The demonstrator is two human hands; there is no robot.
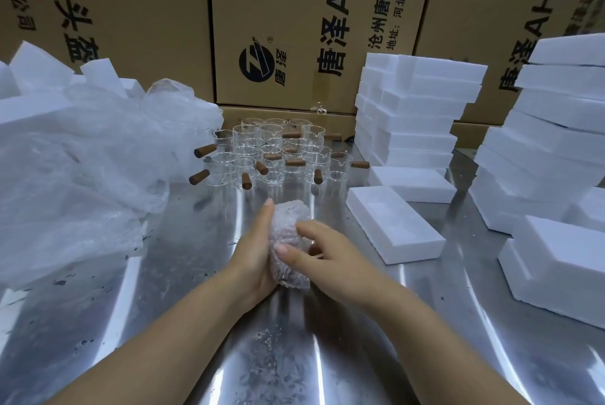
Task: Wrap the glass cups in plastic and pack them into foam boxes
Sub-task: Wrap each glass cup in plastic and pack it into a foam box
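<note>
Wrapped cup (pixel 291 214) between left hand (pixel 253 257) and right fingers (pixel 312 229)

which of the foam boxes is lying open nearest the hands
The foam box just right of the right hand, lying alone with its hollow facing up; the others are stacked or farther away.

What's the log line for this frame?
stage: wrapping | left hand: holds wrapped cup | right hand: pinches it | foam box: empty
</note>
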